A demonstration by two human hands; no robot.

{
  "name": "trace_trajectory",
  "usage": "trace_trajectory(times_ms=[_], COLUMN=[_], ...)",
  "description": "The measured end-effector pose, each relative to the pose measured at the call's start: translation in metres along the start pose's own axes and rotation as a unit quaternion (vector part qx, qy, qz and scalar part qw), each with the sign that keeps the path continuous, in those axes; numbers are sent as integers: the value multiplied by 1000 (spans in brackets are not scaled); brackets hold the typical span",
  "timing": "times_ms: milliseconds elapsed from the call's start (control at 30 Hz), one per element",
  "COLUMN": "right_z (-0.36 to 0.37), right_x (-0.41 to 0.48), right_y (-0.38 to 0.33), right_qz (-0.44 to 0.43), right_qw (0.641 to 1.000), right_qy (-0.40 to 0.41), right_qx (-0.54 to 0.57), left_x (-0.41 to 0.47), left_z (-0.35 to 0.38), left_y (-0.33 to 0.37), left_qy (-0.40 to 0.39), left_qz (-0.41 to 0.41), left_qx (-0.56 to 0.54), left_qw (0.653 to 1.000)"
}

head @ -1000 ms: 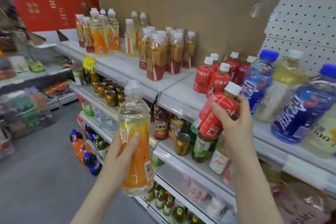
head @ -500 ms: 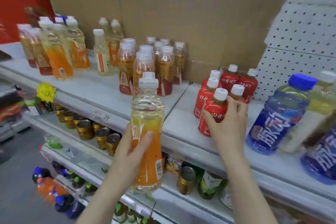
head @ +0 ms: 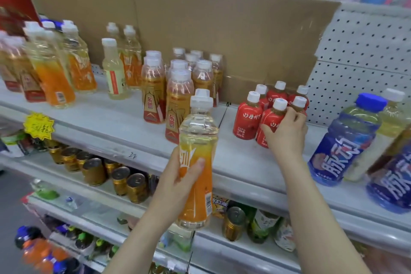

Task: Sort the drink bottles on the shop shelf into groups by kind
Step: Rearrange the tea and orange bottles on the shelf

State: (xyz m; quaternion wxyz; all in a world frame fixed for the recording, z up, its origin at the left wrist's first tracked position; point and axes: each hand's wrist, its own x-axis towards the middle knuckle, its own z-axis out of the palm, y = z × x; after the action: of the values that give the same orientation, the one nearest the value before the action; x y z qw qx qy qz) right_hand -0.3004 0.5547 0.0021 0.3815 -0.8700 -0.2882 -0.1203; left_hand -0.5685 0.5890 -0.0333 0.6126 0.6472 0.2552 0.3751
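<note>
My left hand grips an orange-labelled drink bottle with a white cap, held upright in front of the top shelf. My right hand is wrapped around a small red bottle that stands on the shelf at the front of a cluster of matching red bottles. Amber bottles with gold and red labels stand in a group left of them. More orange-labelled bottles stand at the far left. Large blue bottles stand at the right.
A cardboard sheet backs the top shelf, with white pegboard to its right. A pale yellow bottle stands alone near the orange ones. The lower shelf holds gold cans and green bottles. A yellow price tag hangs from the shelf edge.
My right hand has brought the red bottle from mid-air down onto the shelf among the other red bottles. My left hand has raised the orange bottle closer to the top shelf.
</note>
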Motion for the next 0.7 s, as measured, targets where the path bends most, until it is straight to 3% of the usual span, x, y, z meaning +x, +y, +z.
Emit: trace_trajectory(times_ms=[67,133,267,367,567,700], right_z=[-10,-21,-37,-27,-3,25], right_x=[-17,-36,-75,-89,-105,-103], right_y=[-18,-43,-94,-115,-154,-193], right_qz=[-36,-96,-173,-195,-242,-253], right_qw=[998,987,912,883,836,832], right_qy=[33,13,-235,-334,-359,-334], right_qx=[47,128,290,265,337,363], left_x=[2,5,6,6,-2,44], left_z=[-3,-5,-8,-15,-70,-147], left_y=[-2,-4,-2,-3,13,31], left_qy=[-6,-7,-2,3,49,194], left_qz=[-1,0,14,16,54,117], left_qx=[7,8,9,12,36,75], left_qw=[1000,1000,1000,1000,997,971])
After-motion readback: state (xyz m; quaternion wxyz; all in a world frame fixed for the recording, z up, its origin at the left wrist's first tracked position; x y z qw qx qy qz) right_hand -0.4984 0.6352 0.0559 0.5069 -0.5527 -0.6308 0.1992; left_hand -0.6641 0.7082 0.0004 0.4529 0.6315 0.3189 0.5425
